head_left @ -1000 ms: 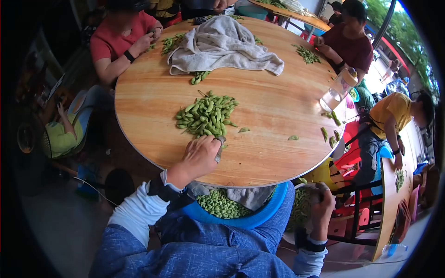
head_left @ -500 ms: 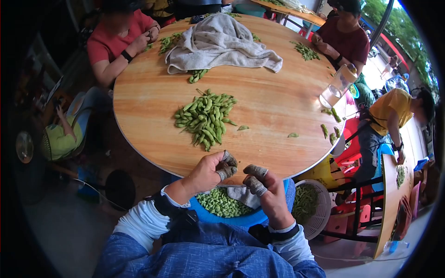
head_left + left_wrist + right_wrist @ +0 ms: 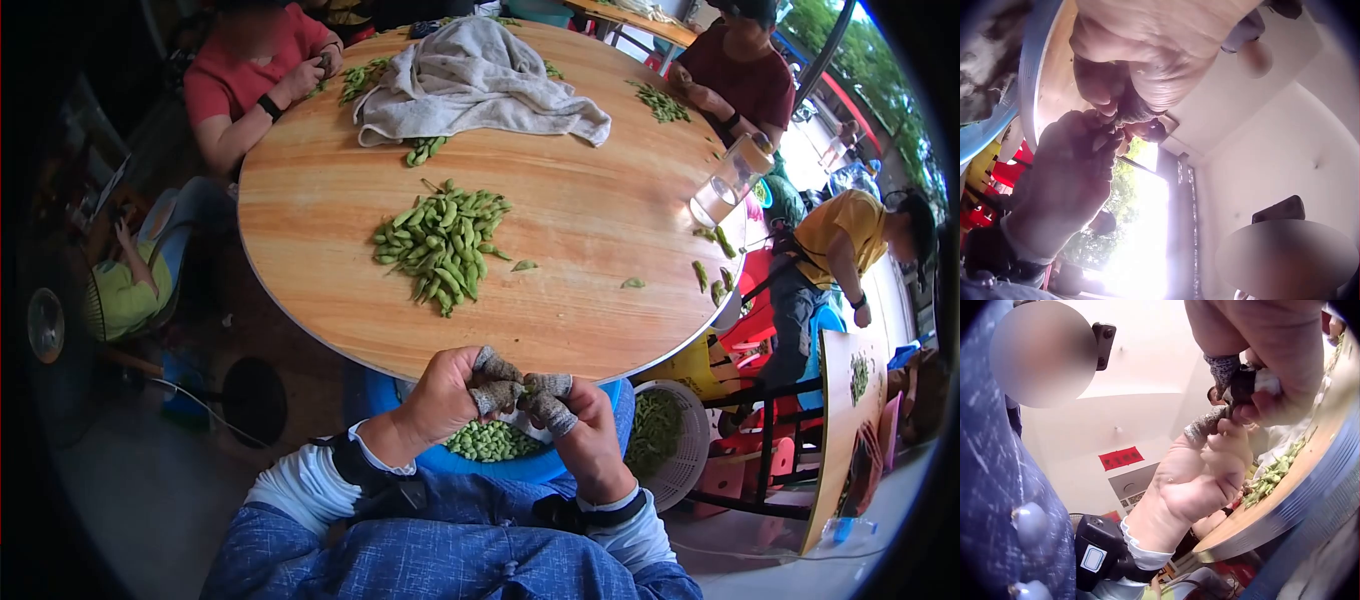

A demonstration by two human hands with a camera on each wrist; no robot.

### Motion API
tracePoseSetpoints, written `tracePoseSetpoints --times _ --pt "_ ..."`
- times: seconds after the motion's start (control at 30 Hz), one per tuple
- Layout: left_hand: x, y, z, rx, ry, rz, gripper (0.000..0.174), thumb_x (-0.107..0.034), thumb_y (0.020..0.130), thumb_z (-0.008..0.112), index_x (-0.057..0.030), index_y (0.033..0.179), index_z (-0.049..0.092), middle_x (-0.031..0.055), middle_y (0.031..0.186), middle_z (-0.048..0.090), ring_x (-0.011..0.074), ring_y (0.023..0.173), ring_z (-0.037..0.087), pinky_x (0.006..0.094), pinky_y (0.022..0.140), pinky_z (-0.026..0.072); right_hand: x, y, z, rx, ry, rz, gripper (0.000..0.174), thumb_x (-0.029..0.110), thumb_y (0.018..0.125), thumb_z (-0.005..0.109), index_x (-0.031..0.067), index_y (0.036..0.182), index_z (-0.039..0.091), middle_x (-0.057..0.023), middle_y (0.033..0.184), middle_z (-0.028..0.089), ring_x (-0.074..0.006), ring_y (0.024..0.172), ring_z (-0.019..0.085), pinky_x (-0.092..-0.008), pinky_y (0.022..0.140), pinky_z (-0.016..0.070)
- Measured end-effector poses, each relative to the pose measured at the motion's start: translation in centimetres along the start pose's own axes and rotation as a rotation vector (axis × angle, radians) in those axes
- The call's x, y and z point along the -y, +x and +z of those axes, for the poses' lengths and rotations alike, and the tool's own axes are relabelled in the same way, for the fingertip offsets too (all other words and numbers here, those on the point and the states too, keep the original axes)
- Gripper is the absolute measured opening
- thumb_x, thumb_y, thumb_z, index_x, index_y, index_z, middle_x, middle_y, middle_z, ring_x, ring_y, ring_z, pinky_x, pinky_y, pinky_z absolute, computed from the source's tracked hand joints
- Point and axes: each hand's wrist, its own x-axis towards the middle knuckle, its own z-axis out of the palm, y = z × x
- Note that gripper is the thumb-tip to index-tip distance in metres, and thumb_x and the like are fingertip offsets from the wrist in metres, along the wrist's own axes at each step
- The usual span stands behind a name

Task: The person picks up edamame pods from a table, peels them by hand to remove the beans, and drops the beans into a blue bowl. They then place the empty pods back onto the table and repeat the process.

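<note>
You work with both hands just off the near edge of a round wooden bench (image 3: 600, 240) — each grip closed, the left hand (image 3: 440, 395) and right hand (image 3: 593, 440) pinching a small green pod (image 3: 524, 391) between grey-wrapped fingertips (image 3: 553, 412) that hide most of it. A heap of green pods (image 3: 445, 240) lies on the bench, left of its centre, nearer your side. Below the bench's near edge, a blue basin (image 3: 500, 471) holds shelled green beans (image 3: 487, 441); a white basket (image 3: 697, 440) of pods stands low off the bench's near right edge. A pale cloth (image 3: 480, 85) drapes the bench's far part, while a clear bottle (image 3: 722, 190) is by its right edge. A person in red (image 3: 240, 90) sits at the bench's far left.
</note>
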Motion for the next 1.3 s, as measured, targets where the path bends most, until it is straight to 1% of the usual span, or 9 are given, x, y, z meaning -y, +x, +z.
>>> tracePoseSetpoints --times 0.17,0.47,0.87,0.97,1.07,1.1,1.2,1.23,1.3 --pt "0.2 -0.2 -0.1 -0.010 -0.081 -0.055 0.014 -0.010 0.076 0.061 -0.0016 0.084 0.054 0.0044 0.064 0.056 0.0073 0.051 0.051 0.0169 0.043 0.0380 -0.9 -0.1 -0.2 -0.017 -0.023 -0.033 0.017 0.005 0.082 0.051 -0.0034 0.097 0.054 -0.0044 0.089 0.059 -0.0105 0.081 0.054 -0.0237 0.074 0.0418" --pt "0.1 -0.1 0.4 -0.007 -0.066 -0.025 0.012 -0.009 0.076 0.061 -0.0018 0.082 0.054 0.0041 0.064 0.056 0.0070 0.051 0.050 0.0172 0.043 0.0380 -0.1 -0.2 0.1 -0.016 -0.038 -0.049 0.016 0.004 0.083 0.049 -0.0034 0.097 0.053 -0.0050 0.088 0.059 -0.0113 0.081 0.054 -0.0238 0.075 0.0417" --pt "0.6 0.2 0.2 -0.049 -0.052 -0.078 0.009 -0.007 0.077 0.059 -0.0011 0.083 0.055 0.0034 0.066 0.057 0.0059 0.052 0.050 0.0172 0.045 0.0393 -1.3 0.6 -0.2 -0.088 -0.051 0.022 0.015 0.003 0.082 0.050 -0.0031 0.096 0.053 -0.0040 0.086 0.059 -0.0105 0.078 0.055 -0.0226 0.072 0.0424" --pt "1.2 0.3 -0.1 -0.069 0.046 -0.044 0.013 -0.007 0.075 0.061 -0.0004 0.083 0.054 0.0069 0.068 0.058 0.0101 0.054 0.053 0.0210 0.047 0.0414 -1.4 0.7 -0.5 -0.085 -0.026 0.024 0.017 0.002 0.081 0.050 -0.0025 0.098 0.053 -0.0038 0.089 0.059 -0.0102 0.080 0.054 -0.0224 0.073 0.0424" --pt "0.8 0.0 0.3 -0.057 0.907 0.517 0.016 0.001 0.069 0.055 -0.0006 0.085 0.052 0.0137 0.068 0.055 0.0246 0.059 0.056 0.0297 0.051 0.0441 -1.1 0.7 -0.3 -0.115 -0.038 0.039 0.020 0.002 0.081 0.050 -0.0022 0.100 0.053 -0.0037 0.093 0.058 -0.0103 0.083 0.054 -0.0231 0.075 0.0419" --pt "0.9 -0.2 -0.2 -0.020 1.117 0.608 0.023 0.001 0.060 0.054 0.0011 0.083 0.051 0.0188 0.073 0.053 0.0333 0.069 0.055 0.0362 0.057 0.0449 -1.1 0.7 -0.4 -0.107 -0.051 0.031 0.020 0.002 0.081 0.050 -0.0022 0.101 0.053 -0.0037 0.094 0.058 -0.0104 0.084 0.053 -0.0233 0.076 0.0416" --pt "0.2 -0.7 -0.4 0.092 1.374 0.641 0.024 0.001 0.052 0.056 0.0033 0.074 0.049 0.0212 0.075 0.054 0.0353 0.069 0.055 0.0382 0.061 0.0460 -1.4 0.6 -0.6 -0.089 -0.068 0.022 0.021 0.002 0.081 0.051 -0.0022 0.102 0.053 -0.0036 0.096 0.058 -0.0106 0.087 0.053 -0.0240 0.078 0.0408" --pt "0.7 -0.7 -0.7 0.103 1.425 0.652 0.029 -0.002 0.043 0.052 0.0044 0.071 0.045 0.0226 0.076 0.053 0.0364 0.073 0.055 0.0397 0.063 0.0462 -1.7 0.5 -0.8 -0.085 -0.061 0.026 0.021 0.003 0.081 0.051 -0.0023 0.102 0.053 -0.0035 0.096 0.058 -0.0105 0.087 0.052 -0.0241 0.078 0.0405" --pt "0.9 -0.7 -1.0 0.107 1.393 0.702 0.028 0.000 0.048 0.055 0.0048 0.075 0.047 0.0210 0.078 0.054 0.0350 0.073 0.055 0.0384 0.063 0.0464 -2.1 0.2 -1.0 -0.079 -0.044 0.033 0.022 0.003 0.081 0.052 -0.0022 0.102 0.053 -0.0035 0.096 0.058 -0.0104 0.087 0.052 -0.0241 0.079 0.0404"
